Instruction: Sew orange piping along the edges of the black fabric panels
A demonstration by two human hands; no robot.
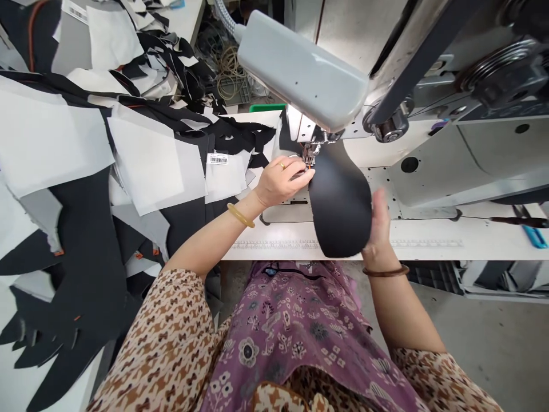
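Observation:
A smooth black leather-like piece [341,209] with a rounded near end runs under the presser foot [311,153] of a sewing machine. My left hand [281,180] is at the piece's left edge, close beside the foot, its thumb and fingers pinched together there. A small bit of orange shows by those fingertips. At the piece's right edge, my right hand [380,223] holds the curved side, with some of its fingers hidden behind the material. The piece bends upward slightly between both hands.
A grey machine head cover [304,68] hangs above the sewing spot. Black cut pieces and white sheets [150,160] pile up on the left. A printed ruler [274,244] follows the table's front edge. A dark-handled tool [518,221] and blue-handled snips [534,234] lie far right.

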